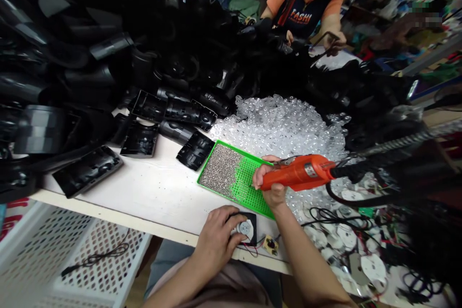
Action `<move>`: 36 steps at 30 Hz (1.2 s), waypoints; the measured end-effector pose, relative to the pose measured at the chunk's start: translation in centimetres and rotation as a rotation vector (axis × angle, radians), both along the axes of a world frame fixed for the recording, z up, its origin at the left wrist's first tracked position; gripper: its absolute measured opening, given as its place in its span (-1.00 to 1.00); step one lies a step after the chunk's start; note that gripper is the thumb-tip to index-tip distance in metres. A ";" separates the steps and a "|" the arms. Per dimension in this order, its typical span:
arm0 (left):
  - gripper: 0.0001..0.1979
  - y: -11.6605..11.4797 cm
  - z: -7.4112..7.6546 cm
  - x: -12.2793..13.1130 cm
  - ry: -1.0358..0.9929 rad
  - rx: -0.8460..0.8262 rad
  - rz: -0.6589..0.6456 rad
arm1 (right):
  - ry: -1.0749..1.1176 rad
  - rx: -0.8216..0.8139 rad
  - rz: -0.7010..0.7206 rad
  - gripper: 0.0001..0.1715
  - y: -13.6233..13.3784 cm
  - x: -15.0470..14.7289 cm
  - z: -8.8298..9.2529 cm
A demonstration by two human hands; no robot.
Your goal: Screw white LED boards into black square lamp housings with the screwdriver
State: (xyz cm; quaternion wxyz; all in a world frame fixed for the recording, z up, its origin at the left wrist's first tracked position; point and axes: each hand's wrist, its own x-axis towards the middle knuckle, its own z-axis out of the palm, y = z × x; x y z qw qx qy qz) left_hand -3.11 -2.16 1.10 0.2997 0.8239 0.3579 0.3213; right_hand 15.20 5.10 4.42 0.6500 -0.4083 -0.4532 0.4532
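My right hand (pixel 271 186) is wrapped round an orange electric screwdriver (pixel 306 172), held sideways above the bare end of a green perforated tray (pixel 252 179). The screwdriver's tip is hidden or too small to make out. Small metal screws (pixel 221 168) fill the tray's left part. At the table's front edge, my left hand (pixel 216 231) grips a round whitish part (pixel 245 229) between thumb and fingers. That part rests in or on a black plastic piece (pixel 253 221). Thin wires run from there towards a small yellowish circuit board (pixel 270 245).
Black plastic shells (pixel 88 171) are heaped at left and back. Clear plastic pieces (pixel 288 120) pile behind the tray; white round parts and wires (pixel 346 236) lie right. A white crate (pixel 108 260) stands lower left. A co-worker (pixel 306 14) works across the table.
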 end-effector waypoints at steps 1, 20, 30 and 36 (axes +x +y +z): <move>-0.76 0.0 0.0 0.0 0.001 0.002 0.000 | -0.011 -0.005 -0.005 -0.17 0.0 0.0 0.0; -0.73 0.1 -0.6 -0.2 0.021 -0.012 -0.004 | 0.060 0.055 -0.099 -0.07 -4.9 -0.5 7.7; -0.73 0.1 -0.9 -0.1 0.037 0.001 -0.010 | 0.138 -0.036 -0.164 0.00 -8.0 -2.8 4.4; -0.73 0.0 -0.8 -0.1 0.044 -0.005 -0.008 | 0.084 -0.067 -0.129 -0.15 -8.0 -2.9 3.8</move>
